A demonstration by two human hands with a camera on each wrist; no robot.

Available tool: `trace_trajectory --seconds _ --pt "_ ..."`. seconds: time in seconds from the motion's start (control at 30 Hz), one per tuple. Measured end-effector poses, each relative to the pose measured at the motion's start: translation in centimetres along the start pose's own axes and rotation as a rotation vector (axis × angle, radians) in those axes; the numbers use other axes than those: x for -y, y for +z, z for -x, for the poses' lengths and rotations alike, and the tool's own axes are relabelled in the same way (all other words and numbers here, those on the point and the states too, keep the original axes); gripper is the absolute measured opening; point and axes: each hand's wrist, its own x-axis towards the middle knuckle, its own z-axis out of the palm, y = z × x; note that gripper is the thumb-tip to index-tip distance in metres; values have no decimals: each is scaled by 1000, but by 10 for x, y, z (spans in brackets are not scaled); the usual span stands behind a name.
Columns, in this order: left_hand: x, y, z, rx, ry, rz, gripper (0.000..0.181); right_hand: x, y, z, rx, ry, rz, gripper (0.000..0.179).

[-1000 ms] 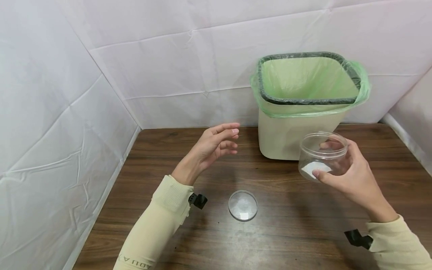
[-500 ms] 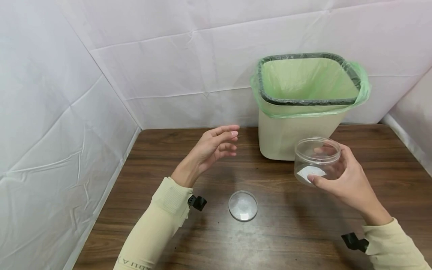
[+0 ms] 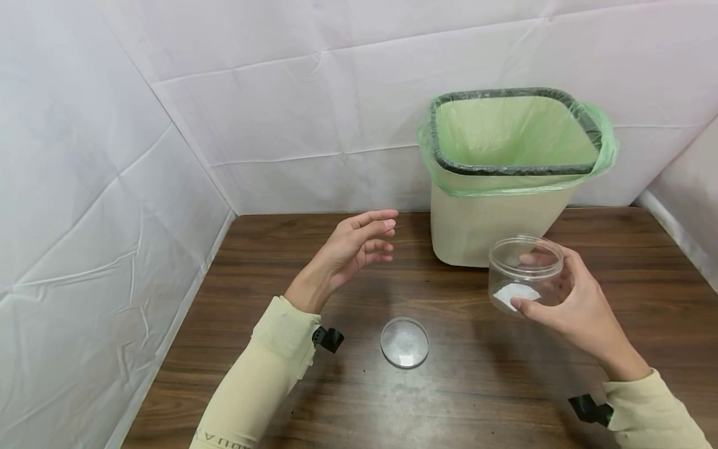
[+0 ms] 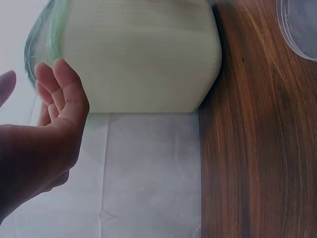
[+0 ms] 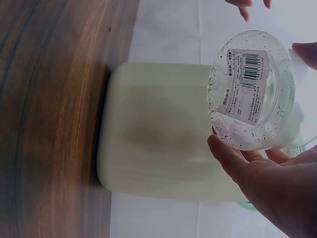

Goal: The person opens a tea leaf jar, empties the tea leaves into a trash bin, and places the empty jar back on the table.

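Observation:
My right hand (image 3: 583, 305) grips a clear round plastic jar (image 3: 505, 274) by its side, holding it above the table in front of the bin. The jar has no lid on, and a white label (image 5: 246, 84) with a barcode is stuck to its underside, which is speckled with dark bits. My left hand (image 3: 356, 243) hovers to the left of the bin, fingers loosely bent, touching nothing. On the table between the two arms lies a clear round lid (image 3: 404, 342). The left wrist view shows the left hand (image 4: 54, 129) with its fingers relaxed.
A cream waste bin (image 3: 482, 224) stands at the back right, lined with a green bag (image 3: 516, 187) under a dark rim ring. White sheeting (image 3: 280, 112) hangs behind and at the sides of the brown wooden table (image 3: 449, 405).
My right hand has lowered the jar and brought it slightly left and nearer to me. The left hand has sunk only a little. Lid and bin have stayed in place.

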Motion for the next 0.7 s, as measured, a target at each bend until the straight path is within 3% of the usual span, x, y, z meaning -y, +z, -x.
trace_trajectory --seconds 0.7 --pt "2 -3 0 1 -6 0 39 -5 13 8 35 -3 -45 101"
